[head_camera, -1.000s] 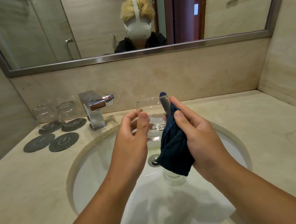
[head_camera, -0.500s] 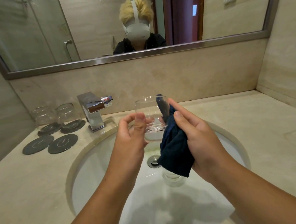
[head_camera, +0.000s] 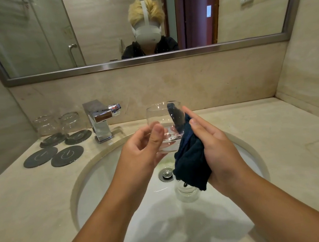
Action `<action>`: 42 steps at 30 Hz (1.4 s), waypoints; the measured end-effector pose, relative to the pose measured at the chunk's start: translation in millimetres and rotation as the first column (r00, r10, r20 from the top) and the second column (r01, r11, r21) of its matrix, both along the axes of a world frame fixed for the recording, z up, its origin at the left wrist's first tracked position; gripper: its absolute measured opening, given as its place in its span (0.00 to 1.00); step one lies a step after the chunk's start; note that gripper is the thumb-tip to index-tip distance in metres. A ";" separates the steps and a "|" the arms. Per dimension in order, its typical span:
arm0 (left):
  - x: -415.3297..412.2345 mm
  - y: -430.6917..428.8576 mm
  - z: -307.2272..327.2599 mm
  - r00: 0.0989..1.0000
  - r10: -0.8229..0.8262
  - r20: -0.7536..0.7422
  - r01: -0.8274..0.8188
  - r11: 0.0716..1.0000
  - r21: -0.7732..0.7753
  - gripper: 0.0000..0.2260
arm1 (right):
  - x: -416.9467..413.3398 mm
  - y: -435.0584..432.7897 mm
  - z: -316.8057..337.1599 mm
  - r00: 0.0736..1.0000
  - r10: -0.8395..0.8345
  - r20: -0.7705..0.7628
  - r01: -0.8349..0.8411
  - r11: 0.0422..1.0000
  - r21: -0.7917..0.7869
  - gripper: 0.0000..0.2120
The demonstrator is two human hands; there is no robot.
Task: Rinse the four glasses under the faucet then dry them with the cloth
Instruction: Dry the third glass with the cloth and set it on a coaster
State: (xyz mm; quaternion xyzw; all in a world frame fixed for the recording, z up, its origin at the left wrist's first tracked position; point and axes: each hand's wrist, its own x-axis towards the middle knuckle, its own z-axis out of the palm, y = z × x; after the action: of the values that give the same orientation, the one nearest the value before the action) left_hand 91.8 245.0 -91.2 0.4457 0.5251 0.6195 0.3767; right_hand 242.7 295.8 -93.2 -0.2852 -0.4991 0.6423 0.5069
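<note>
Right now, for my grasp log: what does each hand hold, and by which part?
Left hand: drinking glass, by its lower body. Right hand: dark blue cloth, by its middle.

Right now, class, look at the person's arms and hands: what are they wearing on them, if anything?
Nothing visible. The left hand and right hand are bare: no gloves, rings or watch. No sleeves show anywhere up to the frame's edge. Nails look short and unpainted.

A single head-worn view is given, aimed forward and down, close over the left hand [head_camera: 138,154] and right hand [head_camera: 223,153], with the mirror [head_camera: 27,36] faced.
</note>
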 end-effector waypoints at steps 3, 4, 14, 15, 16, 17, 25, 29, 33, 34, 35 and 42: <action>3.3 1.9 -1.1 1.000 -0.005 0.023 0.004 1.000 0.024 0.32 | 0.6 -1.0 1.5 1.000 0.002 -0.023 -0.002 1.000 -0.007 0.16; 4.1 2.7 -2.3 1.000 0.013 0.005 -0.013 0.999 0.029 0.31 | 0.1 -1.6 1.7 1.000 -0.006 -0.020 0.006 1.000 -0.004 0.16; 5.8 0.7 -3.7 0.986 0.040 -0.159 -0.040 0.999 0.008 0.32 | -2.0 0.0 -4.0 0.997 -0.058 0.055 0.052 0.994 0.097 0.16; 5.3 -0.3 -2.2 0.986 0.040 -0.165 -0.038 0.999 0.011 0.31 | -2.2 -0.1 -3.8 0.998 -0.047 0.049 0.043 0.996 0.082 0.16; 3.7 -0.8 -1.8 0.988 0.031 -0.153 -0.029 0.999 0.015 0.31 | -2.4 0.2 -3.7 0.998 -0.037 0.041 0.034 0.997 0.064 0.16; 2.9 -1.3 -1.2 0.992 0.014 -0.123 -0.012 1.000 0.017 0.29 | -2.0 0.6 -3.5 0.999 -0.024 0.033 0.023 0.999 0.046 0.16; 3.8 5.5 -5.5 0.994 0.057 -0.096 -0.059 0.998 -0.021 0.34 | 0.1 0.1 -1.2 0.999 -0.035 0.017 0.035 0.999 0.030 0.15; 5.2 5.7 -9.3 0.995 0.081 -0.055 -0.083 0.996 -0.030 0.33 | -2.5 1.2 -3.7 0.995 -0.074 0.065 0.067 0.993 0.097 0.16; 7.3 5.2 -8.3 0.998 0.050 -0.039 -0.051 0.998 -0.027 0.30 | -2.7 2.4 -5.9 0.994 -0.086 0.071 0.080 0.993 0.092 0.17; 6.9 4.5 -8.4 0.998 0.028 -0.051 -0.030 0.999 -0.034 0.31 | -2.7 3.1 -6.3 0.995 -0.081 0.062 0.076 0.994 0.077 0.17; 6.5 3.4 -8.4 0.997 0.003 -0.073 -0.006 0.999 -0.040 0.31 | -2.7 3.5 -6.5 0.996 -0.073 0.046 0.071 0.996 0.052 0.16; 0.1 -1.2 -1.9 0.987 -0.002 -0.160 0.004 1.000 0.011 0.30 | -2.4 5.8 -8.3 0.999 0.016 0.051 -0.013 0.998 -0.060 0.16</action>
State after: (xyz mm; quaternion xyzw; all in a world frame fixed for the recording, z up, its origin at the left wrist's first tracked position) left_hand 91.9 243.7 -93.1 0.4972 0.5493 0.5840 0.3316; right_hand 240.3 301.6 -101.5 -0.3128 -0.4948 0.6530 0.4805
